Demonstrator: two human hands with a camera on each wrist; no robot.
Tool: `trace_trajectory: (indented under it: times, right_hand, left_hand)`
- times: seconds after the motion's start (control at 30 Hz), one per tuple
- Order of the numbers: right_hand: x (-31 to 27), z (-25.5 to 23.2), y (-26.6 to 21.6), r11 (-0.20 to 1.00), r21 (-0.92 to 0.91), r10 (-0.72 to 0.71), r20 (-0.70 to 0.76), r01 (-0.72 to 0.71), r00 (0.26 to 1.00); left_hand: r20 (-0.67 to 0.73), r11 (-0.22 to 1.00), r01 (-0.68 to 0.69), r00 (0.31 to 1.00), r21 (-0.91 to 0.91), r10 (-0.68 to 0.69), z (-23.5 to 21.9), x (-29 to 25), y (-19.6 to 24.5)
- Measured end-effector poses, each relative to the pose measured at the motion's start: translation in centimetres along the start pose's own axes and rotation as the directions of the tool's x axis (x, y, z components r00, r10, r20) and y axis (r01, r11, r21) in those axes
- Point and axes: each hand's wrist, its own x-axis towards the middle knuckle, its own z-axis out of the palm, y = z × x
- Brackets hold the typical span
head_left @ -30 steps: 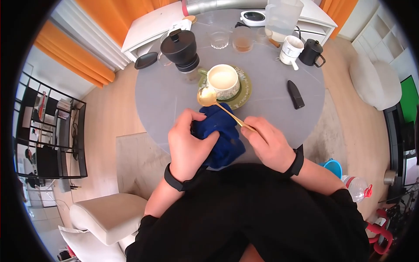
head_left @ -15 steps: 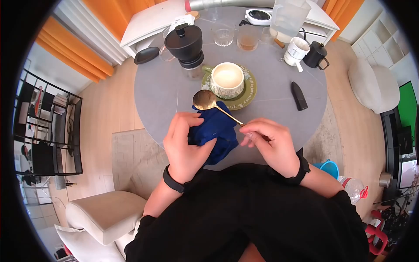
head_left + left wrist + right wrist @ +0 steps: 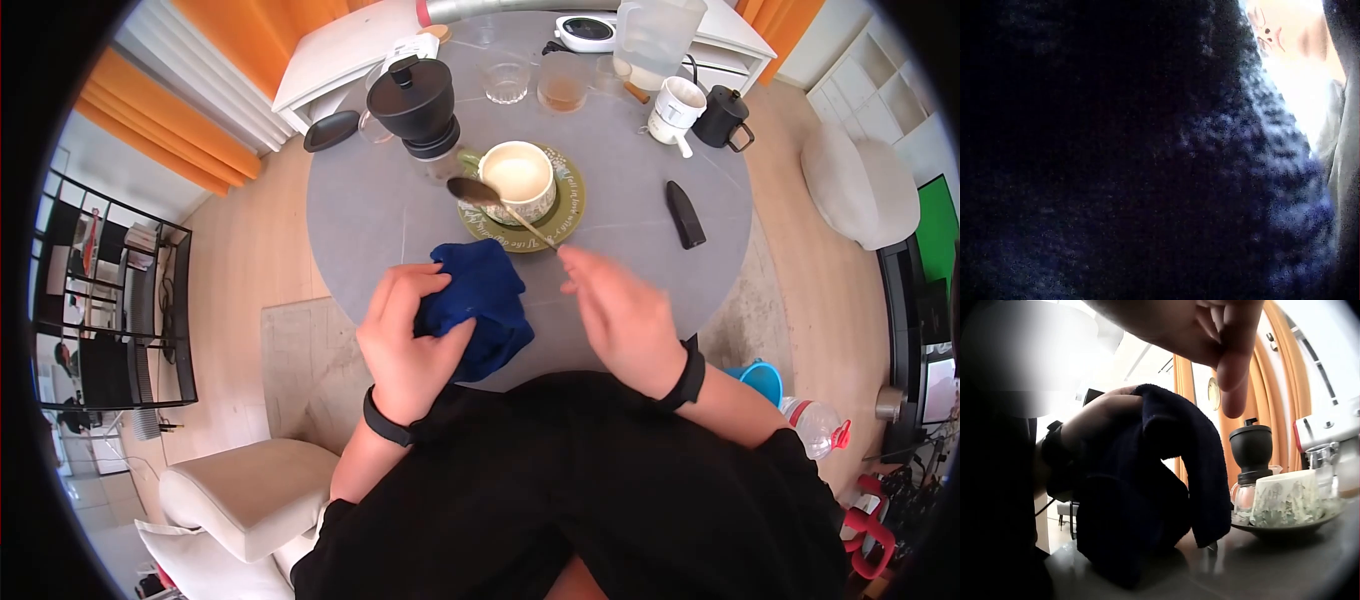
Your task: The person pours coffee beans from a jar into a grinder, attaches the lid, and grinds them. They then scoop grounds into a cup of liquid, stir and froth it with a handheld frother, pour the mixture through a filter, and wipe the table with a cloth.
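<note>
In the head view my right hand point(image 3: 625, 320) pinches the end of a gold spoon's handle. The spoon point(image 3: 472, 191) is raised, its bowl pointing left and overlapping the left side of a cream cup point(image 3: 517, 172). That patterned cup with a green handle stands on a green saucer point(image 3: 570, 215) with white lettering. My left hand point(image 3: 405, 340) grips a bunched dark blue cloth point(image 3: 485, 290) near the table's front edge. Cloth point(image 3: 1260, 162) fills most of the left wrist view. In the right wrist view the cloth point(image 3: 1204, 481) hangs in folds from the left hand.
Behind the cup on the grey table point(image 3: 390, 220) stands a black coffee grinder point(image 3: 415, 105), with glasses point(image 3: 505, 80) farther back. A black pen-like object point(image 3: 685, 215) lies at the right. A white cup point(image 3: 677, 110), a black kettle point(image 3: 722, 118) and a clear pitcher point(image 3: 660, 40) stand behind it.
The spoon has lifted off the cloth and moved forward toward the cup, its bowl now dark toward the camera. My left hand and the cloth have shifted slightly left.
</note>
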Motion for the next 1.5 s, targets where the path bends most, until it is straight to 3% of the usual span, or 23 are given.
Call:
trace_trajectory:
  times: [0.03, 0.07, 0.1, 0.13, 0.17, 0.27, 0.33, 0.4, 0.63, 0.7, 0.77, 0.8, 0.9, 0.97, 1.0, 1.03, 1.1, 1.17, 1.23, 1.33, 1.5]
  right_hand:
    - [0.3, -0.4, 0.0, 1.0, -0.001, 0.004, -0.004, -0.004, 1.0]
    - [0.7, -1.3, -0.1, 0.882, 0.386, 0.3, -0.016, -0.27, 0.954]
    - [0.9, -2.0, 0.2, 0.558, 0.702, 0.552, 0.086, -0.444, 0.83]
    - [1.1, -2.6, 1.6, 0.522, 0.747, 0.558, 0.064, -0.411, 0.827]
    - [1.5, -2.8, 2.8, 0.516, 0.708, 0.631, 0.065, -0.481, 0.773]
    - [0.3, -0.2, 7.4, 0.5, 0.696, 0.653, 0.088, -0.515, 0.752]
    - [0.2, 1.7, 8.3, 0.588, 0.545, 0.632, 0.151, -0.598, 0.76]
    - [0.9, 2.8, 8.3, 0.601, 0.514, 0.625, 0.175, -0.612, 0.76]
    - [2.9, 3.9, 9.3, 0.587, 0.43, 0.616, 0.312, -0.686, 0.723]
    - [3.0, 3.5, 10.0, 0.604, 0.413, 0.605, 0.32, -0.682, 0.729]
    - [3.6, 2.1, 10.0, 0.705, 0.197, 0.58, 0.394, -0.681, 0.713]
    - [3.8, 1.7, 10.3, 0.704, 0.196, 0.58, 0.396, -0.683, 0.712]
    - [4.6, 1.3, 12.3, 0.748, 0.061, 0.621, 0.285, -0.661, 0.73]
    - [5.2, 2.3, 14.6, 0.722, 0.176, 0.625, 0.248, -0.669, 0.74]
    - [5.7, 2.5, 15.3, 0.637, 0.212, 0.665, 0.336, -0.741, 0.667]
    - [6.1, 2.7, 16.2, 0.637, 0.215, 0.665, 0.334, -0.741, 0.668]
    - [6.6, 3.6, 18.4, 0.411, 0.359, 0.61, 0.574, -0.838, 0.546]
    - [7.2, 4.0, 18.8, 0.413, 0.367, 0.605, 0.574, -0.834, 0.552]
    - [7.5, 4.4, 19.2, 0.531, 0.337, 0.591, 0.511, -0.778, 0.625]
    - [7.9, 5.0, 19.6, 0.584, 0.34, 0.602, 0.428, -0.737, 0.674]
    - [9.2, 4.8, 20.5, 0.669, 0.279, 0.574, 0.396, -0.689, 0.717]
  left_hand:
    - [-0.02, 1.0, 0.014, 1.0, 0.021, -0.013, -0.3, 0.1, -0.4]
    - [-0.04, 0.999, 0.027, 0.999, 0.042, -0.026, -0.7, 0.2, -0.9]
    - [-0.065, 0.997, 0.056, 0.997, 0.052, -0.052, -1.2, 0.3, -1.5]
    - [-0.082, 0.99, 0.101, 0.992, 0.103, -0.093, -1.9, 0.6, -2.1]
    - [-0.1, 0.978, 0.146, 0.986, 0.152, -0.131, -2.6, 0.8, -2.6]
    - [-0.142, 0.913, 0.22, 0.973, 0.343, -0.181, -3.3, 2.0, -4.2]
    - [-0.137, 0.888, 0.211, 0.976, 0.409, -0.169, -2.9, 2.9, -4.6]
    - [-0.098, 0.841, 0.2, 0.98, 0.503, -0.174, -2.5, 3.8, -5.2]
    - [0.116, 0.858, 0.16, 0.962, 0.488, -0.246, 2.0, 2.8, -7.1]
    - [0.164, 0.874, 0.122, 0.961, 0.471, -0.222, 2.7, 2.2, -7.7]
    - [0.192, 0.864, -0.031, 0.978, 0.502, -0.076, 2.8, 1.8, -7.8]
    - [0.241, 0.867, 0.011, 0.959, 0.498, -0.151, 2.7, 1.6, -7.7]
    - [0.309, 0.82, -0.05, 0.938, 0.57, -0.158, 1.9, 1.3, -6.8]
    - [0.319, 0.828, -0.033, 0.931, 0.56, -0.179, 1.7, 1.1, -6.9]
    - [0.33, 0.834, -0.017, 0.923, 0.551, -0.199, 1.6, 1.0, -6.9]
    - [0.331, 0.834, -0.02, 0.923, 0.551, -0.197, 1.6, 0.9, -6.7]
    - [0.305, 0.831, 0.013, 0.927, 0.555, -0.218, 1.8, 0.7, -6.2]
    - [0.301, 0.832, 0.019, 0.928, 0.554, -0.221, 1.7, 0.5, -5.6]
    - [0.297, 0.831, 0.029, 0.927, 0.555, -0.23, 1.5, 0.2, -5.5]
    - [0.298, 0.864, -0.003, 0.939, 0.504, -0.171, 1.6, -0.3, -6.0]
    - [0.382, 0.96, -0.039, 0.921, 0.277, -0.073, 1.8, -0.7, -5.3]
